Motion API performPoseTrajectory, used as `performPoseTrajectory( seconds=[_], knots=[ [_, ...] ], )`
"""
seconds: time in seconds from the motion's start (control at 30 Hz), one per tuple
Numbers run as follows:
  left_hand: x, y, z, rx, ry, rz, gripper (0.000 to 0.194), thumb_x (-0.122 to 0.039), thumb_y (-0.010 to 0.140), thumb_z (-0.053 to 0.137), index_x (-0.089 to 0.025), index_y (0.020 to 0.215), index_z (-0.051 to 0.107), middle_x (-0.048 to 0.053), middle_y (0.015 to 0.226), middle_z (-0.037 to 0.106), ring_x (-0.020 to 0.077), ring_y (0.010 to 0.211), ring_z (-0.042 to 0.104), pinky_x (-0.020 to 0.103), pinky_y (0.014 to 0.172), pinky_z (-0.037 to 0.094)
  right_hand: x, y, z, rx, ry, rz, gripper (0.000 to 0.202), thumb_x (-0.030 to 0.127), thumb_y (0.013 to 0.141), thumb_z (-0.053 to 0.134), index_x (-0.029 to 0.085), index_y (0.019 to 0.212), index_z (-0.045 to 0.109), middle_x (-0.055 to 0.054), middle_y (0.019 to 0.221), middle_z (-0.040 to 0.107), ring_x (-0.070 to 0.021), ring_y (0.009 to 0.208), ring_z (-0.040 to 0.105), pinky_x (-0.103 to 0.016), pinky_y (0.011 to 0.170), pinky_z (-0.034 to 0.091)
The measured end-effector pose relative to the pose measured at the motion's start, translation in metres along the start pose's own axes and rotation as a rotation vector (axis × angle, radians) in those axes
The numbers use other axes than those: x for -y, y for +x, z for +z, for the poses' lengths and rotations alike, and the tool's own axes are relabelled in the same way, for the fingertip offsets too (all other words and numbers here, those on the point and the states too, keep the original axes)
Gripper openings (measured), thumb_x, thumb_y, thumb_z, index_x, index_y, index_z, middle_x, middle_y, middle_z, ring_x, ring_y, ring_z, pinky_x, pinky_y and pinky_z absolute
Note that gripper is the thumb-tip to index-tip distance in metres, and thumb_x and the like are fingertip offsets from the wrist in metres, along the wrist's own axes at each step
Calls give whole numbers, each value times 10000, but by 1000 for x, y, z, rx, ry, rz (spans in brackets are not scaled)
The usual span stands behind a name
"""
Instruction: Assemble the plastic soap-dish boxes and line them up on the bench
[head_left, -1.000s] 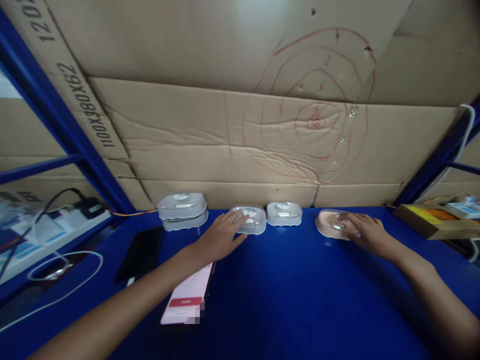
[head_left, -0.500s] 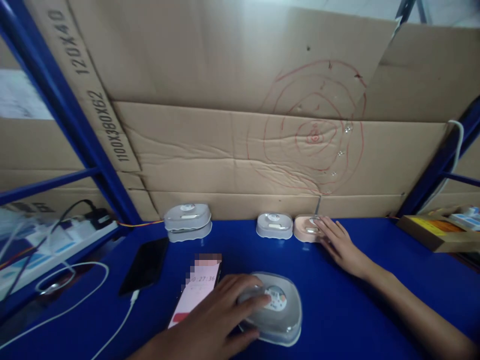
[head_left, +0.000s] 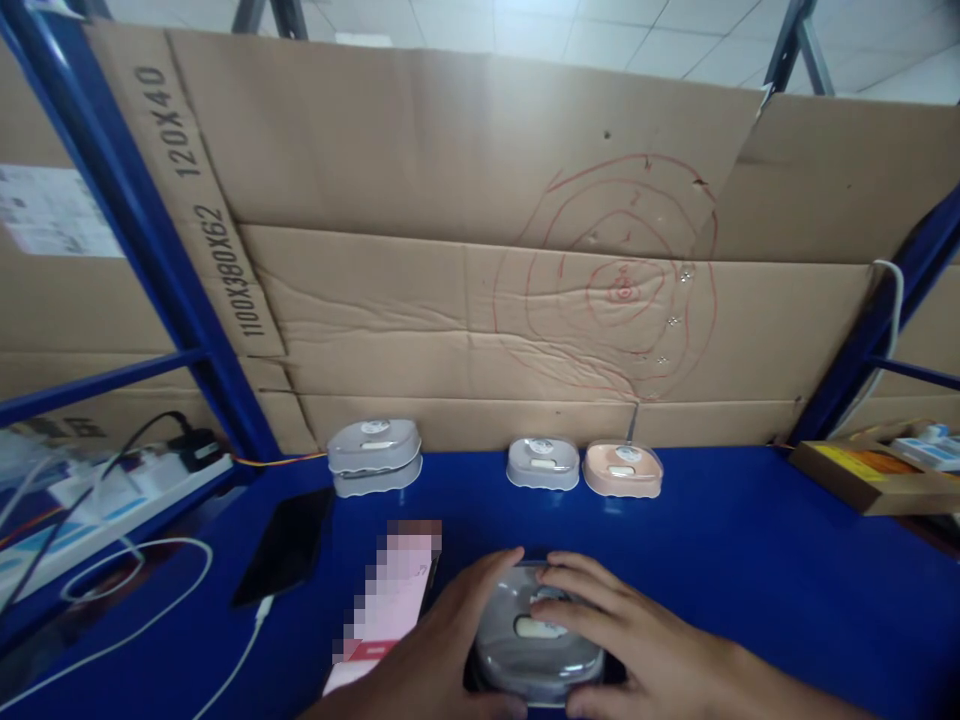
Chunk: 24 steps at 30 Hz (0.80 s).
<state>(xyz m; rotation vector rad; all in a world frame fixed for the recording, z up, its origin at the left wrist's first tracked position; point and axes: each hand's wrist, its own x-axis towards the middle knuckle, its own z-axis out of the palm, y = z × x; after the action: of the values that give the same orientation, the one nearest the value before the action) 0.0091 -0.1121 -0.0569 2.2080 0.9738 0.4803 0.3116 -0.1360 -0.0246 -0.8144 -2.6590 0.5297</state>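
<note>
Gray lidded box (head_left: 529, 656) at the near middle of the blue tabletop (head_left: 750, 580), close in front of the wearer, lying between both palms. Clear lid over a gray body; pale tab on top running left to right, round sticker partly under fingers. Long axis hard to fix, both ends being masked by the hands; if the tab follows it, as on the boxes behind, it runs side to side, one end toward each palm. Left hand (head_left: 448, 642) curved round the left end, index tip at the far edge, thumb at the near one. Right hand (head_left: 660, 640) wraps the right end, fingers laid over the lid, thumb low on the near side. So both hands gripping the box, neither plainly nearer; right fingers reach farther across. Pressure: cannot tell. Just left, a pink-screened phone (head_left: 401, 605), lower part behind the left hand. Farther left, a dark phone (head_left: 285, 545), white cable (head_left: 262, 612) at its near end. Along the cardboard backing (head_left: 390, 330): two stacked gray boxes (head_left: 375, 458) left, then a single gray box (head_left: 543, 468) just beside a peach box (head_left: 622, 475).
</note>
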Motion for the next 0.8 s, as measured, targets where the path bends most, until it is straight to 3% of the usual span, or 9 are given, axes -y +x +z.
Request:
performPoseTrajectory(
  seconds=[0.1, 0.2, 0.3, 0.4, 0.53, 0.6, 0.7, 0.8],
  knots=[
    [5, 0, 4, 26, -53, -32, 1259, -565, 712, 941, -320, 1727, 238, 185, 1748, 353, 437, 1581, 381, 643, 1283, 320, -4, -5, 1, -64, 76, -45, 720, 490, 989, 710, 253, 1623, 465, -173, 1696, 435, -339, 1639, 296, -557, 1280, 384],
    [18, 0, 11, -15, -66, -25, 1361, -535, 632, 984, -342, 1731, 204, 198, 1754, 329, 459, 1569, 390, 665, 1264, 333, -11, -9, 2, -210, 119, -34, 684, 414, 1027, 657, 268, 1647, 408, -179, 1667, 468, -318, 1599, 385, -574, 1272, 393],
    [31, 0, 16, -47, -47, -55, 1479, -470, 567, 1012, -354, 1739, 118, 204, 1741, 344, 460, 1549, 422, 672, 1245, 360, -28, -11, 0, -329, 28, 88, 606, 393, 1045, 634, 300, 1615, 451, -159, 1660, 479, -322, 1595, 389, -615, 1268, 388],
    [34, 0, 17, -29, -10, -55, 1493, -498, 555, 1009, -352, 1740, 112, 210, 1714, 393, 471, 1527, 452, 673, 1227, 390, -49, -12, -3, -365, -81, 229, 525, 411, 1044, 637, 285, 1545, 540, -166, 1641, 499, -344, 1580, 409, -644, 1251, 404],
    [29, 0, 15, -41, 17, -15, 1416, -509, 595, 990, -344, 1731, 162, 207, 1716, 396, 463, 1522, 466, 652, 1224, 411, -51, -13, -5, -318, -154, 309, 461, 430, 1082, 566, 283, 1519, 566, -175, 1613, 534, -358, 1543, 463, -698, 1224, 400],
    [27, -1, 15, -58, 7, 5, 1376, -540, 631, 968, -338, 1727, 161, 204, 1718, 395, 453, 1519, 474, 643, 1222, 420, -36, -13, -6, -263, -165, 218, 498, 460, 1093, 541, 317, 1570, 516, -152, 1653, 497, -353, 1577, 413, -697, 1258, 341],
    [26, -4, 16, -66, -16, 50, 1337, -609, 688, 924, -323, 1728, 133, 212, 1707, 412, 441, 1497, 505, 624, 1205, 451, -4, -11, -11, -51, -157, 9, 634, 547, 1043, 620, 327, 1616, 463, -127, 1679, 477, -355, 1610, 357, -656, 1314, 252],
    [29, -6, 18, -77, -10, 106, 1274, -636, 738, 887, -329, 1724, 140, 208, 1713, 406, 443, 1501, 504, 620, 1200, 460, 20, -4, -18, 99, -130, -22, 581, 492, 1061, 610, 258, 1583, 511, -140, 1609, 562, -326, 1589, 401, -598, 1330, 251]
  ],
)
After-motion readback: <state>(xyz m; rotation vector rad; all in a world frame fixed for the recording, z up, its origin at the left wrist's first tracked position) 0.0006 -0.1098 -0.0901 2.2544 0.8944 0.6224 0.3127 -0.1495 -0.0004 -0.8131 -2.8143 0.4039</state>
